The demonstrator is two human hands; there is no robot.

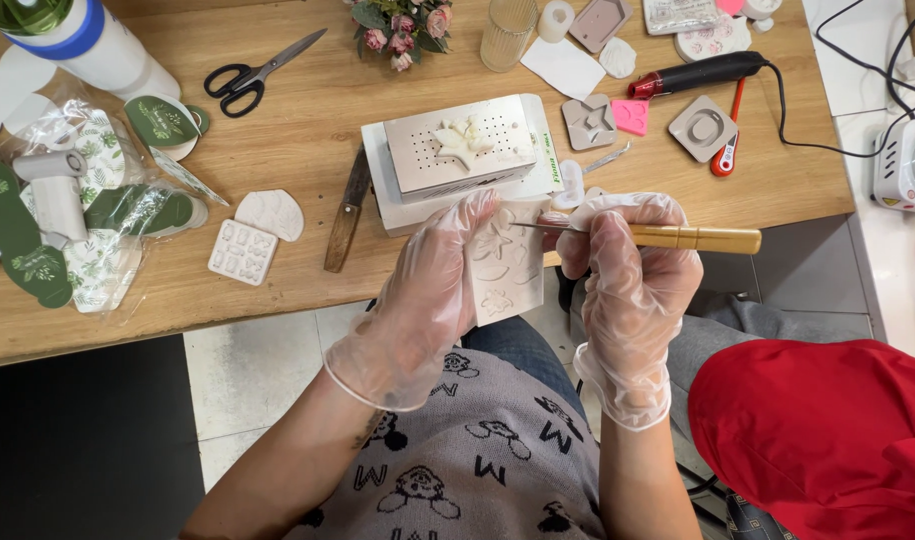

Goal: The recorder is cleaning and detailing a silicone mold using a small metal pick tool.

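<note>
Gloved hands are seen from the head camera, held just off the desk's (pixel 278 270) near edge, above the person's lap. A pale silicone mould (pixel 506 268) with shaped cavities is gripped by the left hand (pixel 428 305), its fingers curled around the mould's left side. A wooden-handled tool (pixel 678 238) is held closed in the right hand (pixel 628 275), and its thin metal tip is laid across the mould's top. Just behind the mould, near the middle of the desk's near edge, a perforated metal box (pixel 468 150) is placed, with a white star-like cast on it. A knife (pixel 350 208) is laid beside the box on its left, and black scissors (pixel 253 75) are left toward the far edge.
</note>
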